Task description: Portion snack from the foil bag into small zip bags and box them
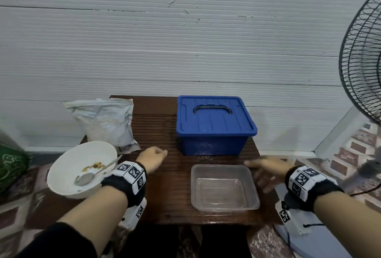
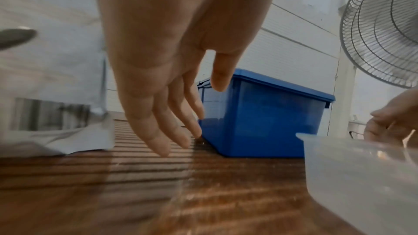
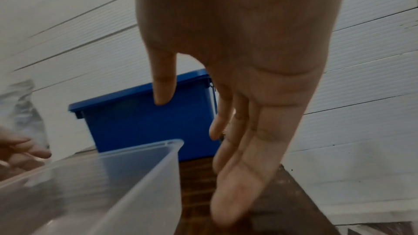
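Left hand (image 1: 153, 160) over the wooden table (image 1: 165, 206), palm down, fingers (image 2: 158, 142) straight and loosely spread, holding nothing, tips just above the slats. Right hand (image 1: 266, 172) at the table's right edge, likewise relaxed and empty, fingers (image 3: 235, 194) extended downward just beside the clear plastic container (image 1: 223, 187); contact with its wall not discernible, owing to motion blur. Black wristbands with square black-and-white coded markers on both wrists.

Foil bag (image 1: 103, 121) upright at the table's far left corner, crumpled, with a dark printed panel low on its face, possibly a barcode, too blurred to read. No legible writing elsewhere.

Blue lidded box (image 1: 214, 125) with dark handle at the far centre, lid on, directly behind the clear container. White bowl (image 1: 68, 167) left of the left wrist, holding a metal spoon (image 1: 90, 177) and a few brown snack crumbs (image 1: 93, 166). Standing fan (image 1: 362, 68) at far right, against the white panelled wall (image 1: 185, 41).
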